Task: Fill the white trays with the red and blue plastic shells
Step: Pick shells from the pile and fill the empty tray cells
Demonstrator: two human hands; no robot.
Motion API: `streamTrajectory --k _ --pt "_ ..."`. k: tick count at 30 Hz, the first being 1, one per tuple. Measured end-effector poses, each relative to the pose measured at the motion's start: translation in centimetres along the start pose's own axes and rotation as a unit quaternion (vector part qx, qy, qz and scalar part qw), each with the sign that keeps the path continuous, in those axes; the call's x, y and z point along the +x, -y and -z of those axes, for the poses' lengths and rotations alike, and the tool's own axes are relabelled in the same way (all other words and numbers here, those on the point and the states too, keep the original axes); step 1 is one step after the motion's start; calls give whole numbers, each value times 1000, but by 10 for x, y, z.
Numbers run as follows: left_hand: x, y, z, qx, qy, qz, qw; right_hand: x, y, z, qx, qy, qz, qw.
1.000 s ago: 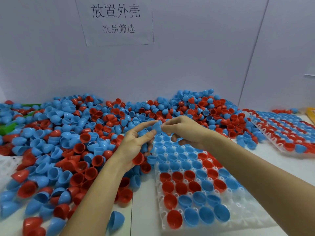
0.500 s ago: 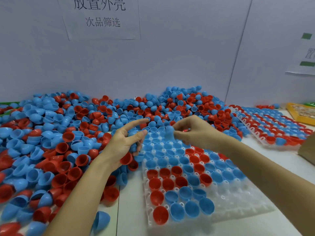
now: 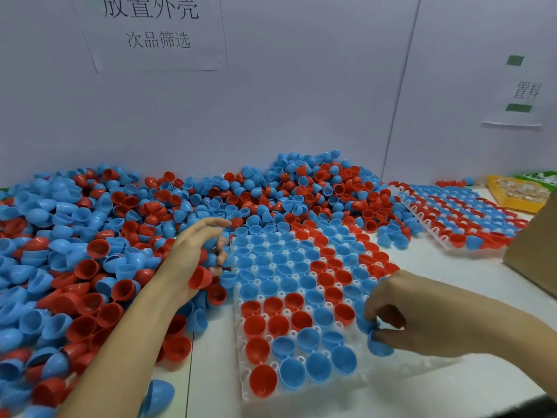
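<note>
Thin moulded plastic, red and blue: small cup-shaped half shells that look light, stiff and smooth, so probably a little slippery. The rim seems the best place to pinch one, thumb inside and a finger outside.

Nearest, a white tray [image 3: 301, 393] lies flat on the pale bench [image 3: 452, 384]. Most of its cups are filled, while its near-right part shows bare white sockets. At that near-right edge the right hand [image 3: 422, 315] has its fingers [image 3: 378, 337] curled, pinching a blue shell [image 3: 380, 347] low over an unfilled socket. It looks close to being seated; whether it touches the tray cannot be told.

To the left of the tray, the left hand [image 3: 193, 254] rests among loose shells. Its lower fingers curl round a red shell [image 3: 200, 277] and what seem to be others, while the forefinger points out straight.

Farther back, a big heap of shells [image 3: 90, 236] spreads across the bench to the wall. At far right sits a second filled tray [image 3: 440, 236], with a yellow bin [image 3: 512, 203] behind it and a cardboard box [image 3: 533, 251] at the right edge. A paper sign [image 3: 150, 28] hangs on the wall.

Half a second ago both hands met high over the far end of the tray, the right one taking a blue shell beside the left. Now the right hand has come down and nearer to the tray's near-right edge, and the left hand has stayed by the heap.
</note>
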State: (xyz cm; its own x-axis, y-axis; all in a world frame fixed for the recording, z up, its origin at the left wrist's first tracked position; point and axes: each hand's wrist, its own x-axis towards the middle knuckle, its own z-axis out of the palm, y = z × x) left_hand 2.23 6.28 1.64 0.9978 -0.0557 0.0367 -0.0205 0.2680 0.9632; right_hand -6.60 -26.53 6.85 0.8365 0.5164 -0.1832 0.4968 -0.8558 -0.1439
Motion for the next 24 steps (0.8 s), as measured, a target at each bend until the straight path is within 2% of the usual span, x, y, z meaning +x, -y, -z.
streamTrajectory --k 9,24 --pt "-1 -2 -2 -2 -8 10 1000 13 23 -14 -125 8 38 991" --pt "-2 -2 -4 -12 -8 23 1000 14 23 -4 -75 40 8 996"
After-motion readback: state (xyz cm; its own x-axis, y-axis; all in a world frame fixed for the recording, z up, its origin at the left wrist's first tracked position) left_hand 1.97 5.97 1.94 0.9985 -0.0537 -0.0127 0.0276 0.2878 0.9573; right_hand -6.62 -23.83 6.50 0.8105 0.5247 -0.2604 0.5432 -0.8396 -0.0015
